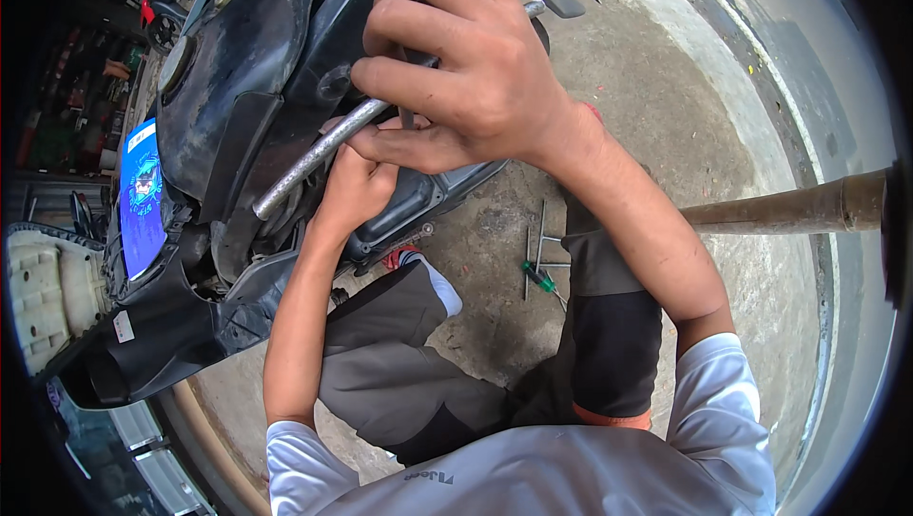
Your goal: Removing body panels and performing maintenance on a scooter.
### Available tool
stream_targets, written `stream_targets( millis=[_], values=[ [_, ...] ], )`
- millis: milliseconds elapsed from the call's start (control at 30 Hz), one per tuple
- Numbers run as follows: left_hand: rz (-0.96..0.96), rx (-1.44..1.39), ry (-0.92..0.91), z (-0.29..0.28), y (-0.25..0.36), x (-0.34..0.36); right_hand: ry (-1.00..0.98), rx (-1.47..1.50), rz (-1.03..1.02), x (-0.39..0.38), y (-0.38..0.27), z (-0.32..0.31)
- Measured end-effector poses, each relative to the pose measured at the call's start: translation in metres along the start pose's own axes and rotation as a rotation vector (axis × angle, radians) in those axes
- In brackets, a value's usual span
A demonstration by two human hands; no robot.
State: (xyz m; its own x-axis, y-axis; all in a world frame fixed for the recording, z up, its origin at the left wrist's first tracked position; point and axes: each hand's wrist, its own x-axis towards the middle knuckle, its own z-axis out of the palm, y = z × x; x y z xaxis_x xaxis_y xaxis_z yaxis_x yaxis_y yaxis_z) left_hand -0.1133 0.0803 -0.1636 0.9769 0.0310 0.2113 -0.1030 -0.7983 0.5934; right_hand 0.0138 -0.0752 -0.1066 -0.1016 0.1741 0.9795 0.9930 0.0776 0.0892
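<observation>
Nearest the lens, the right hand (466,69) is curled round a straight, round, silvery metal bar (319,159), out in front of scuffed black vehicle bodywork (228,69); for good handling, I'd judge: firm wrap, even pressure, bare end kept off the panels. Left to right, the bar's long axis climbs on a slant: bare end pointing lower left before the bodywork, then above the left hand (361,188), fingers bent, contact mostly hidden, cannot tell what it grips, then under the right hand's fingers, far tip pointing upper right
</observation>
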Motion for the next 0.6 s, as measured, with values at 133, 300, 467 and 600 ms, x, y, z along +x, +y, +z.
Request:
stream_targets(
  millis=[133,300,467,600],
  values=[
    [0.141,-0.094,0.151,0.015,-0.018,0.0,0.167,-0.023,0.206,-0.002,-0.001,-0.024],
    [-0.009,-0.336,0.238,0.028,-0.017,0.003,0.241,0.221,0.593,-0.031,-0.006,-0.03],
    [-0.073,-0.33,0.194,0.024,-0.003,0.007,-0.295,0.993,1.093,-0.048,-0.015,-0.027],
    [-0.148,-0.174,0.189,0.021,0.003,0.014,0.006,0.787,0.775,-0.055,-0.019,-0.005]
  ],
)
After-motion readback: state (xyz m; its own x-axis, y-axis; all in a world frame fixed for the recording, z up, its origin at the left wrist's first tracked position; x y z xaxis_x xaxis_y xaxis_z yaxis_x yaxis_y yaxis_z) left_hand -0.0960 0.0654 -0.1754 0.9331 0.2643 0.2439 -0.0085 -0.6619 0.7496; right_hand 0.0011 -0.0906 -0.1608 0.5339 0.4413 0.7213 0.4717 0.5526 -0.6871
